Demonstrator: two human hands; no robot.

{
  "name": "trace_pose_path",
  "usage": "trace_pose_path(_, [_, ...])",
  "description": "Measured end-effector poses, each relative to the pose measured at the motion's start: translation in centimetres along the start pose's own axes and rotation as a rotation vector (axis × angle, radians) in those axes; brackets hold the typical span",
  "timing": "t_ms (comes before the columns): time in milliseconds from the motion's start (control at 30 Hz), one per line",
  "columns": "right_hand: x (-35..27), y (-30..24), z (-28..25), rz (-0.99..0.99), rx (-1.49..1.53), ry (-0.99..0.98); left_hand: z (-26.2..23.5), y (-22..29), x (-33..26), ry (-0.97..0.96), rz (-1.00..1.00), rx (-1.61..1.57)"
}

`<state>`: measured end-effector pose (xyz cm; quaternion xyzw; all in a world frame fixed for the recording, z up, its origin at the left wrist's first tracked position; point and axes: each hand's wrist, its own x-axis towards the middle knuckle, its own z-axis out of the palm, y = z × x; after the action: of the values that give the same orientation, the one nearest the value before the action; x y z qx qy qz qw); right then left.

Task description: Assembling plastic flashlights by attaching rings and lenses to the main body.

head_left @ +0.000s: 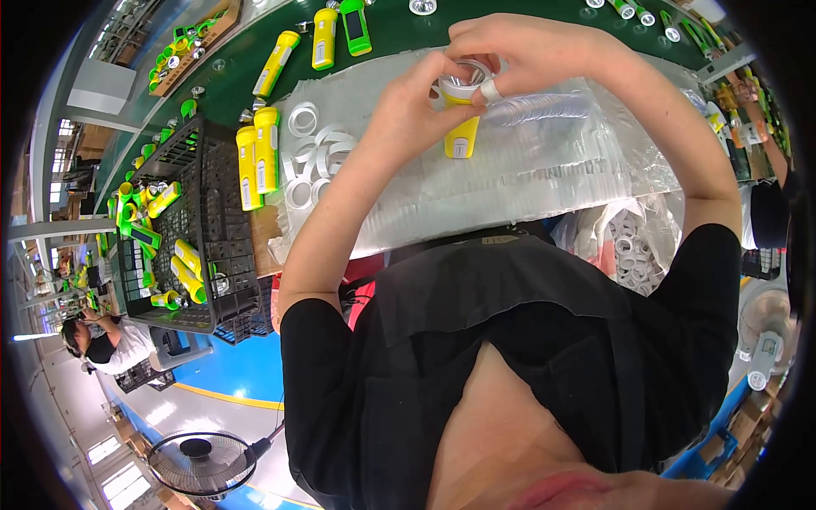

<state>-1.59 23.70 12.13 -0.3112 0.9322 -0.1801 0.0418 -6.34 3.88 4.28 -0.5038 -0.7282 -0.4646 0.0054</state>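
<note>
Green bench space is pretty crowded here: clear discs are lined up under the right forearm, and loose white rings are partly blocked by the left one. Over the plastic sheet, a yellow flashlight is clamped by the left hand, its white rim pinched by the right hand.

Bright light, glare on floor
</note>
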Motion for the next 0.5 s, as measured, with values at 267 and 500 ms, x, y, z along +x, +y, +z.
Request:
trace_pose_path(267, [-0.13, -0.13, 0.04, 0.041, -0.001, 0.009, 0.37, -0.81, 0.17, 0.018, 0.036, -0.114])
trace_pose_path(500, [0.18, -0.57, 0.31, 0.289, -0.087, -0.024, 0.78, -0.08, 0.4, 0.013, 0.058, -0.001])
